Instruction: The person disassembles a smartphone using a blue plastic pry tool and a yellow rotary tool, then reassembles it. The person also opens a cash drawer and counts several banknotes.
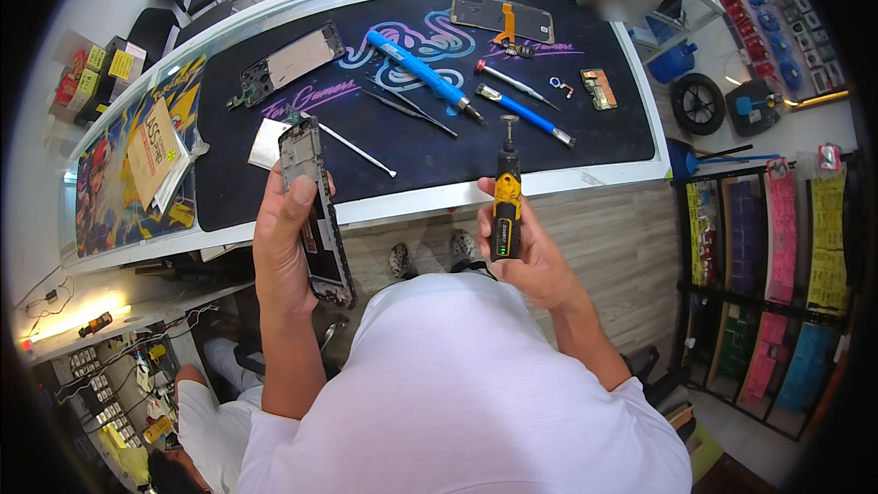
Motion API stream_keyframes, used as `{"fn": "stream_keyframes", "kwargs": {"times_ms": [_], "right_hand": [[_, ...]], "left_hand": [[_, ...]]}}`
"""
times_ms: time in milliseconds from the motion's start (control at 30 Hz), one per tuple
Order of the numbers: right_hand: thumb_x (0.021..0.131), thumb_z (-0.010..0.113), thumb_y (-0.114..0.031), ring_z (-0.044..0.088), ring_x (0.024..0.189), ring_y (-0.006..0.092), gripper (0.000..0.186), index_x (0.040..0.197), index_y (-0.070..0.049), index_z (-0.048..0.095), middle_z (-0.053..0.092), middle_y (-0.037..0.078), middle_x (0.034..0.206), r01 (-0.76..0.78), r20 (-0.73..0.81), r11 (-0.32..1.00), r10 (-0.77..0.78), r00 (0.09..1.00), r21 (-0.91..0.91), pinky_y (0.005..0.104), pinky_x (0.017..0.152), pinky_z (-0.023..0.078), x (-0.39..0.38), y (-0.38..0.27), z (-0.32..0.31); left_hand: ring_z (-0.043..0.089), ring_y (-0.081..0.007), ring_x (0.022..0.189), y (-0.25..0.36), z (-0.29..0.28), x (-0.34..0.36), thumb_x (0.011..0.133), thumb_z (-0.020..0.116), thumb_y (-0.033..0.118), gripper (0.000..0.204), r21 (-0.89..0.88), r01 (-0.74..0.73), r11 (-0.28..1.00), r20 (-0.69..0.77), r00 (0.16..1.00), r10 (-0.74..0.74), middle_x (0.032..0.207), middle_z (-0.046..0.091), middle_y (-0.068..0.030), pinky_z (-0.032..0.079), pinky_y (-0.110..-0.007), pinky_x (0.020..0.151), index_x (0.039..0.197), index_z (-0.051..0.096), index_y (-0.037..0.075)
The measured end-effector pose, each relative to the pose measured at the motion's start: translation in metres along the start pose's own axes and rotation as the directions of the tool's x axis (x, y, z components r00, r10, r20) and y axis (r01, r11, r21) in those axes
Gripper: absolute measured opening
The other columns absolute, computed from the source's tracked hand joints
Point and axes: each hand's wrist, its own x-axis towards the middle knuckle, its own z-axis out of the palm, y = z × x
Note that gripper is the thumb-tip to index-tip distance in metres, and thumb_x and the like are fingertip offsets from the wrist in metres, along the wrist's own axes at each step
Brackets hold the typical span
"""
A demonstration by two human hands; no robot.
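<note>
My left hand (285,224) is closed around a stripped phone frame (301,160), held upright in front of the counter's near edge, its thumb pressed on the grey inner side. My right hand (541,274) grips a small yellow and black cordless rotary tool (507,197). A shaft with a small round disc points up from the tool, and green lights glow on its body. The tool and the phone frame are well apart. Just beyond the frame lie a white card-like piece (266,143) and a thin white stick tool (358,148).
On the dark mat (608,146) lie another phone frame (302,59), a blue screwdriver (425,73), tweezers (412,110), a red-capped screwdriver (519,84), a blue pen-like knife (526,115), a small circuit board (600,90) and a phone back cover (476,11). Other people are at the far side and lower left.
</note>
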Motion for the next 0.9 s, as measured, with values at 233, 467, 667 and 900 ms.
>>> {"fn": "stream_keyframes", "kwargs": {"times_ms": [233, 467, 667, 900], "right_hand": [[0.074, 0.066, 0.002, 0.053, 0.1, 0.0144, 0.103, 0.166, -0.003, 0.021, 0.046, 0.004, 0.116, -0.018, -0.002, 0.999, 0.018, 1.0, -0.027, 0.0277, 0.087, 0.045, 0.006, -0.001, -0.002], [0.075, 0.064, 0.004, 0.053, 0.104, 0.0153, 0.102, 0.167, -0.003, 0.02, 0.046, 0.005, 0.118, -0.041, -0.027, 0.998, 0.039, 0.999, -0.051, 0.0298, 0.092, 0.045, 0.006, -0.003, -0.002], [0.074, 0.065, 0.003, 0.053, 0.104, 0.0153, 0.104, 0.167, -0.003, 0.02, 0.046, 0.005, 0.118, -0.049, 0.006, 0.998, 0.049, 0.999, -0.03, 0.0295, 0.092, 0.045, 0.004, -0.005, -0.007], [0.07, 0.069, -0.002, 0.052, 0.101, 0.0153, 0.108, 0.167, -0.002, 0.02, 0.045, 0.005, 0.118, -0.023, -0.012, 1.0, 0.023, 1.0, -0.003, 0.0282, 0.089, 0.044, 0.001, -0.006, -0.012]], "left_hand": [[0.052, -0.0031, 0.059, 0.003, 0.007, 0.0, 0.105, 0.068, 0.039, 0.055, 0.024, -0.004, 1.0, -0.014, 1.0, 0.004, 0.104, 0.062, -0.0029, 0.043, -0.018, 0.049, 0.143, 0.048, 0.005], [0.054, -0.0035, 0.062, 0.006, 0.016, 0.003, 0.105, 0.069, 0.038, 0.053, 0.031, -0.029, 0.999, -0.057, 0.998, 0.03, 0.104, 0.064, -0.0016, 0.045, -0.018, 0.053, 0.142, 0.05, 0.005], [0.056, -0.0031, 0.064, 0.004, 0.021, 0.004, 0.105, 0.069, 0.038, 0.051, 0.041, -0.018, 0.999, -0.07, 0.997, 0.021, 0.103, 0.064, -0.0009, 0.047, -0.018, 0.054, 0.141, 0.052, 0.006], [0.058, -0.003, 0.066, 0.001, 0.033, 0.004, 0.105, 0.068, 0.036, 0.048, 0.041, -0.001, 0.999, -0.085, 0.996, 0.005, 0.103, 0.064, -0.0008, 0.049, -0.018, 0.055, 0.139, 0.053, 0.007]]}}
